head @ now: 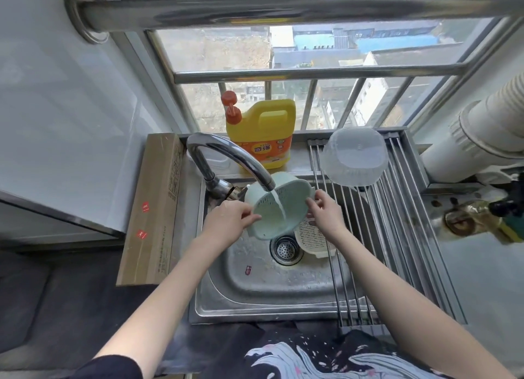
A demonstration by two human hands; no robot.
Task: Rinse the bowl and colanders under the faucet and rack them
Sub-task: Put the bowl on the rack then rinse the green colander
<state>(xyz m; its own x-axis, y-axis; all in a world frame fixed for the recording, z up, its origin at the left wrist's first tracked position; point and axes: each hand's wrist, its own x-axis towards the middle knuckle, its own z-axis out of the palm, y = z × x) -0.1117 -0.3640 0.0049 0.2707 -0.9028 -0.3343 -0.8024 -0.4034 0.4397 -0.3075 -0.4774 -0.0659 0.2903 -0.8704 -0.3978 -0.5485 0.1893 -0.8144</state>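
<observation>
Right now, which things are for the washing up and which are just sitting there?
For the job: pale green plastic colander gripped by left hand and right hand, curved steel faucet, white plastic colander in the steel sink, clear plastic bowl on the steel-rod rack.

Just there: yellow detergent jug, long cardboard box.

A home kitchen sink corner, high up in a building. A stainless steel sink basin (pixel 241 288) with a curved chrome faucet (pixel 226 157) sits below a barred window (pixel 283 75) overlooking rooftops. A yellow dish-soap jug with an orange pump (pixel 262 132) stands at the far edge; a steel roll-up drying rack (pixel 397 223) spans the right side.
</observation>
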